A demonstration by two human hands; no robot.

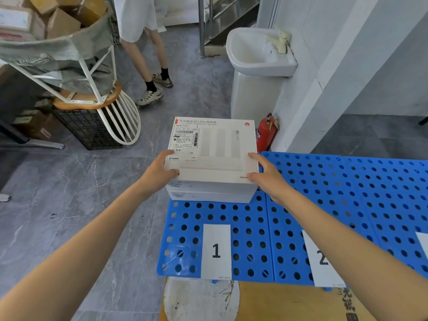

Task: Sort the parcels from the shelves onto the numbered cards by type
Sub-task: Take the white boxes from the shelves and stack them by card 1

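Note:
A white router box (pixel 214 149) with a shipping label lies on top of another white box (pixel 209 196). The stack stands on the blue perforated panel (pixel 335 193), beyond the card marked 1 (pixel 216 251). My left hand (pixel 162 170) grips the top box at its left near corner, thumb on the lid. At the right near corner my right hand (pixel 266 174) holds it the same way. A card marked 2 (pixel 322 258) lies further right, and the edge of a third card (pixel 422 242) shows at the frame's right border.
A person (pixel 148 54) stands on the grey floor behind. Left are a cloth bin of cardboard parcels (pixel 53 31) on a white frame and a black crate (pixel 88 128). A white sink (pixel 257 54) and a red fire extinguisher (pixel 266 133) stand by the wall.

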